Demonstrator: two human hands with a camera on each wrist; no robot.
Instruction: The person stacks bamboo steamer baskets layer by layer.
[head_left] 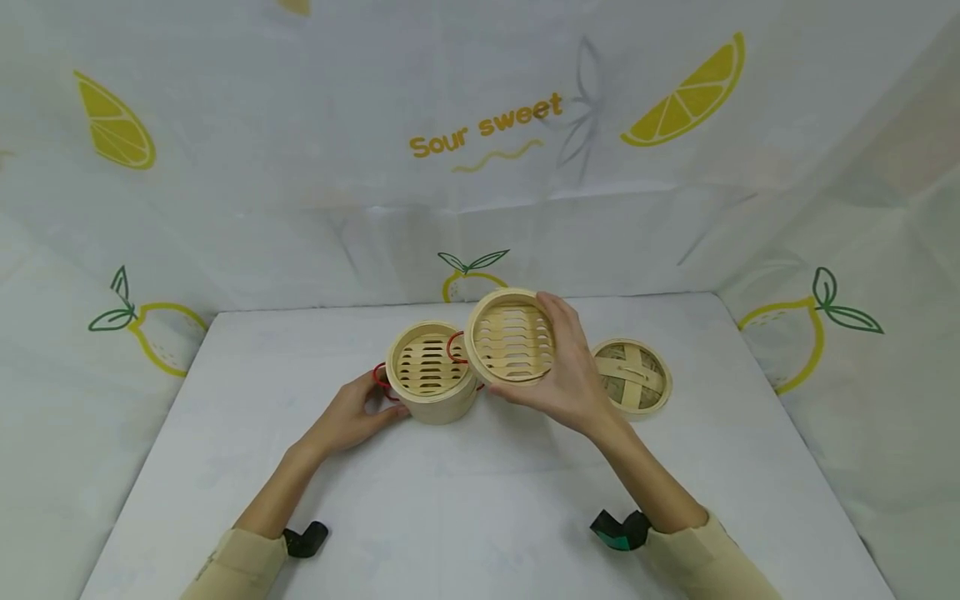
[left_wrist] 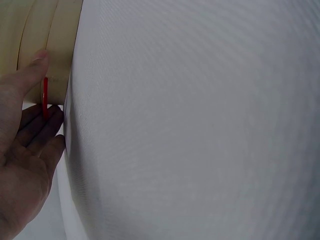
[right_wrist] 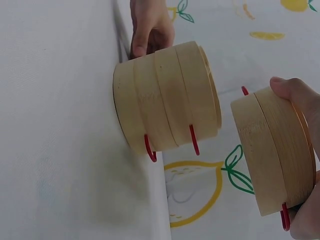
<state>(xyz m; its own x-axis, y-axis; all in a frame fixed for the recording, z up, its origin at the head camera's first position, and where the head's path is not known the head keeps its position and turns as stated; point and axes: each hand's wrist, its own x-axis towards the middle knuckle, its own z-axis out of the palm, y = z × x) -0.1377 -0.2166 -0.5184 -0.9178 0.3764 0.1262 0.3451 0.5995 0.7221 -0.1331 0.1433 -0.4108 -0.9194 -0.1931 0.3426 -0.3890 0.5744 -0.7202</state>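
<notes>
On the white table stands a stack of small bamboo steamer baskets (head_left: 442,409), its slatted inside facing up and red loops at its sides. My left hand (head_left: 358,417) grips the stack at its left side. In the left wrist view the thumb lies on the bamboo wall and the fingers are behind a red loop (left_wrist: 45,95). My right hand (head_left: 572,379) holds another bamboo steamer basket (right_wrist: 270,150) by its rim and wall. That basket is raised and tilted, just right of the stack's top and apart from it in the right wrist view.
A round woven bamboo lid (head_left: 633,377) with crossed strips lies on the table (head_left: 480,517), right of the stack and partly behind my right hand. A white sheet printed with lemons (head_left: 480,208) hangs at the table's back and sides.
</notes>
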